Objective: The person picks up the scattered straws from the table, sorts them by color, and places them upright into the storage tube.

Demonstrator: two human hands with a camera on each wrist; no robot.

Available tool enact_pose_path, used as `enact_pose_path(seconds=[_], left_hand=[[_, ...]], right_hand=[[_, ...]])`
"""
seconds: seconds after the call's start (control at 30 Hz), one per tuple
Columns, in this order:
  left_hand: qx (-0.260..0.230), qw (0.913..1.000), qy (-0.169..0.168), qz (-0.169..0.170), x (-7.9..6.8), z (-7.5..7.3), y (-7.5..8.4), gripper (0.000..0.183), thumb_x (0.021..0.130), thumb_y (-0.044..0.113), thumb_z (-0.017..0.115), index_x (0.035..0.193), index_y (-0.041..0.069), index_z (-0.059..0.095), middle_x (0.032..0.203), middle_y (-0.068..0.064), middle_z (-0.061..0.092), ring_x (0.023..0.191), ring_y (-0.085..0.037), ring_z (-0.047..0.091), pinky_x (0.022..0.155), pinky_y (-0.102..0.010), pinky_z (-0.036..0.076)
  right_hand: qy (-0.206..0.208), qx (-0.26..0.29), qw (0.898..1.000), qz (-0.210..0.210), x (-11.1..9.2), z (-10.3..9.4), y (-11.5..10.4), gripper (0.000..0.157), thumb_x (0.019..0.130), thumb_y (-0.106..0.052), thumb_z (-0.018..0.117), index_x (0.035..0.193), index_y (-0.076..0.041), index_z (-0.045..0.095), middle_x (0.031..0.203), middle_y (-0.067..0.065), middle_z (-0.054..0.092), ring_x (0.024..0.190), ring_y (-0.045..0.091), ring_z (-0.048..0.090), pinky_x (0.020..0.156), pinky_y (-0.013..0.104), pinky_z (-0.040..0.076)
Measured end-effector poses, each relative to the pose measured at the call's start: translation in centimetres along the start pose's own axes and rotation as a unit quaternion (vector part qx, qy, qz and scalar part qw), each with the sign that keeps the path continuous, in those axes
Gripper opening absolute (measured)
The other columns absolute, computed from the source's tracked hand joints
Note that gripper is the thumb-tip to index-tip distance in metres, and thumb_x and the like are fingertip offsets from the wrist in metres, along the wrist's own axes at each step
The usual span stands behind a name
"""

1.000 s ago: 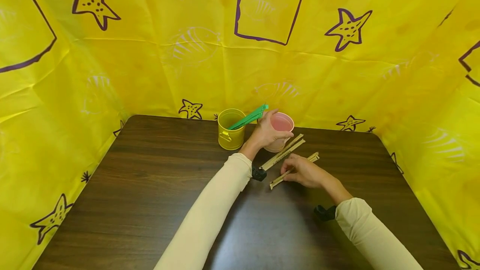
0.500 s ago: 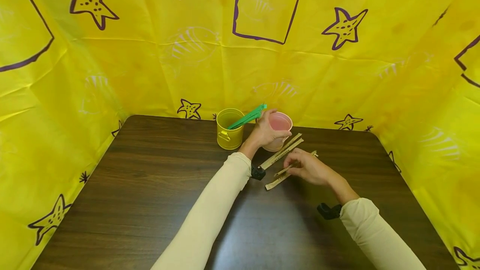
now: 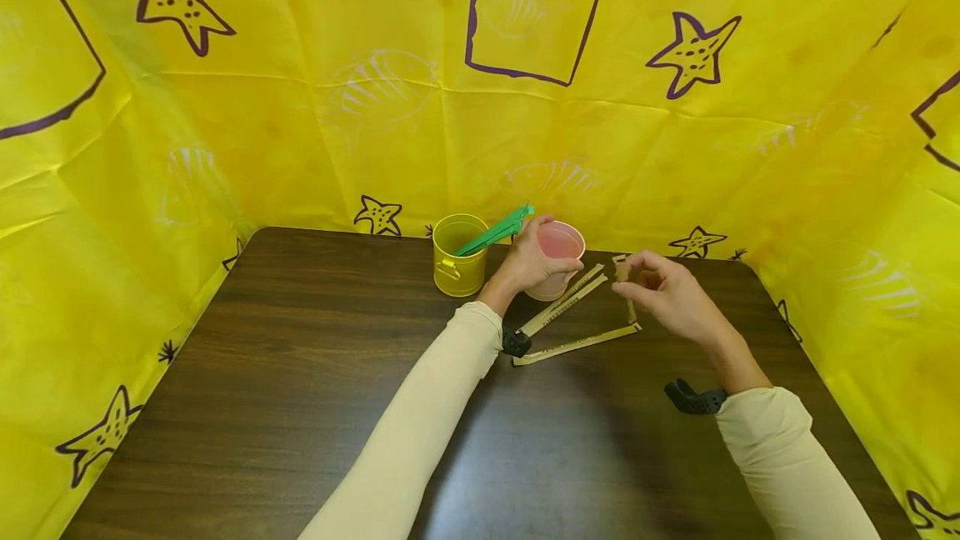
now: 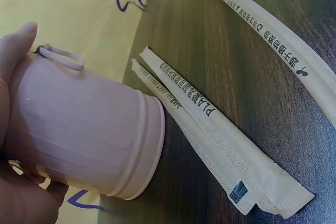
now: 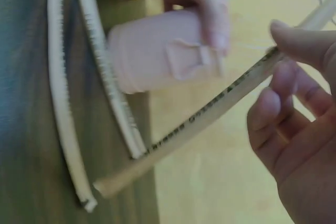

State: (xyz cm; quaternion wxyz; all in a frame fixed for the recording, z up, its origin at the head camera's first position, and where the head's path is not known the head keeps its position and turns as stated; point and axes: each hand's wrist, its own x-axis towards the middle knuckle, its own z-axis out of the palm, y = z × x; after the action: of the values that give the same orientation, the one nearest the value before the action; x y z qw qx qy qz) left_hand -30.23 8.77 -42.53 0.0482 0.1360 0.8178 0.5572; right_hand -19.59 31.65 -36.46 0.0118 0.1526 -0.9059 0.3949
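My left hand [image 3: 528,263] grips a small pink bucket [image 3: 560,243] by its side near the rim; the bucket stands at the back of the table. My right hand [image 3: 675,294] is raised to the right of it, pinching a paper-wrapped straw [image 5: 210,109] between thumb and fingers. That straw slants across the right wrist view, printed along its side. Two more wrapped straws [image 4: 202,124] lie close together on the table beside the bucket. Another wrapped straw [image 3: 573,346] lies apart, nearer the front.
A yellow bucket [image 3: 448,275] stands left of the pink one, with green wrapped sticks [image 3: 495,234] leaning out over its rim. The dark wooden table [image 3: 322,373] meets a yellow patterned cloth [image 3: 292,148] at its back and sides.
My right hand has picked one wrapped straw off the table and lifted it up and right, towards the pink bucket's side. The straw left behind has shifted and turned. My left hand stays put.
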Motion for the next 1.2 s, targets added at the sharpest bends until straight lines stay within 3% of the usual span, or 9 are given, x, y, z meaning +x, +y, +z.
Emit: enact_pose_path(seconds=[0.17, 0.3, 0.4, 0.6, 0.7, 0.77, 0.83, 1.03, 1.2], left_hand=[[0.0, 1.0, 0.002, 0.001, 0.0, 0.0, 0.1, 0.098, 0.075, 0.037, 0.091, 0.154, 0.019, 0.036, 0.147, -0.014, 0.043, 0.125, -0.032, 0.056, 0.106, -0.045, 0.05], [-0.005, 1.0, 0.005, 0.004, 0.0, 0.1, 0.1, 0.096, 0.076, 0.032, 0.091, 0.154, 0.018, 0.037, 0.147, -0.015, 0.042, 0.126, -0.033, 0.055, 0.107, -0.046, 0.05], [-0.005, 1.0, 0.006, 0.004, 0.1, 0.1, 0.1, 0.096, 0.076, 0.031, 0.091, 0.154, 0.019, 0.037, 0.147, -0.014, 0.042, 0.126, -0.033, 0.055, 0.107, -0.046, 0.049], [0.002, 1.0, 0.006, 0.004, 0.0, 0.1, 0.0, 0.097, 0.075, 0.036, 0.092, 0.153, 0.02, 0.037, 0.147, -0.013, 0.043, 0.125, -0.031, 0.055, 0.106, -0.045, 0.05], [0.0, 1.0, 0.003, 0.004, -0.1, 0.1, -0.1, 0.097, 0.075, 0.036, 0.092, 0.154, 0.02, 0.037, 0.146, -0.013, 0.043, 0.125, -0.031, 0.055, 0.106, -0.044, 0.05], [0.0, 1.0, 0.001, 0.003, 0.0, 0.1, -0.1, 0.097, 0.075, 0.035, 0.092, 0.154, 0.019, 0.037, 0.146, -0.013, 0.043, 0.125, -0.03, 0.055, 0.106, -0.043, 0.05], [-0.004, 1.0, -0.001, 0.003, -0.1, 0.0, -0.1, 0.097, 0.075, 0.034, 0.092, 0.154, 0.019, 0.036, 0.146, -0.013, 0.043, 0.125, -0.03, 0.055, 0.107, -0.043, 0.05], [-0.018, 0.9998, -0.006, -0.002, 0.0, -0.1, -0.1, 0.098, 0.075, 0.034, 0.092, 0.154, 0.019, 0.036, 0.146, -0.013, 0.046, 0.127, -0.029, 0.055, 0.108, -0.041, 0.049], [-0.021, 0.9997, -0.007, -0.001, -0.1, 0.0, -0.1, 0.097, 0.076, 0.032, 0.092, 0.155, 0.018, 0.036, 0.146, -0.013, 0.046, 0.127, -0.029, 0.055, 0.109, -0.042, 0.049]], right_hand=[[0.079, 0.069, 0.994, 0.001, 0.3, -1.5, -1.0, 0.018, 0.099, -0.02, 0.069, 0.109, -0.009, 0.058, 0.094, -0.006, 0.064, 0.057, 0.014, 0.053, 0.057, 0.027, 0.048], [0.145, 0.174, 0.974, -0.031, 0.9, -2.4, -1.4, 0.013, 0.098, -0.008, 0.067, 0.109, -0.009, 0.059, 0.095, -0.009, 0.066, 0.052, 0.016, 0.048, 0.053, 0.026, 0.045], [0.2, 0.276, 0.939, -0.055, 1.5, -2.8, -1.8, 0.014, 0.096, -0.002, 0.067, 0.107, -0.008, 0.06, 0.091, -0.004, 0.068, 0.05, 0.016, 0.046, 0.05, 0.025, 0.042], [0.294, 0.446, 0.838, -0.114, 3.7, -2.9, -2.3, 0.014, 0.095, 0.001, 0.067, 0.105, -0.003, 0.058, 0.083, 0.009, 0.069, 0.043, 0.015, 0.033, 0.044, 0.025, 0.031], [0.309, 0.484, 0.81, -0.121, 4.9, -2.5, -2.2, 0.014, 0.093, 0.003, 0.069, 0.101, -0.002, 0.058, 0.081, 0.01, 0.069, 0.043, 0.015, 0.031, 0.042, 0.025, 0.028], [0.31, 0.488, 0.809, -0.107, 5.6, -2.1, -2.0, 0.015, 0.092, 0.002, 0.07, 0.1, -0.002, 0.057, 0.081, 0.009, 0.069, 0.043, 0.014, 0.031, 0.042, 0.024, 0.028], [0.31, 0.481, 0.816, -0.084, 6.2, -1.5, -1.7, 0.015, 0.092, 0.0, 0.071, 0.099, -0.004, 0.058, 0.082, 0.008, 0.07, 0.043, 0.013, 0.033, 0.042, 0.024, 0.029], [0.289, 0.418, 0.861, -0.016, 7.9, 0.9, -1.1, 0.016, 0.094, -0.006, 0.072, 0.102, -0.01, 0.058, 0.084, -0.001, 0.067, 0.041, 0.007, 0.036, 0.044, 0.021, 0.033], [0.26, 0.378, 0.888, 0.02, 8.7, 3.0, -0.6, 0.02, 0.094, -0.01, 0.073, 0.107, -0.01, 0.058, 0.083, -0.005, 0.063, 0.039, 0.004, 0.037, 0.042, 0.021, 0.034]])
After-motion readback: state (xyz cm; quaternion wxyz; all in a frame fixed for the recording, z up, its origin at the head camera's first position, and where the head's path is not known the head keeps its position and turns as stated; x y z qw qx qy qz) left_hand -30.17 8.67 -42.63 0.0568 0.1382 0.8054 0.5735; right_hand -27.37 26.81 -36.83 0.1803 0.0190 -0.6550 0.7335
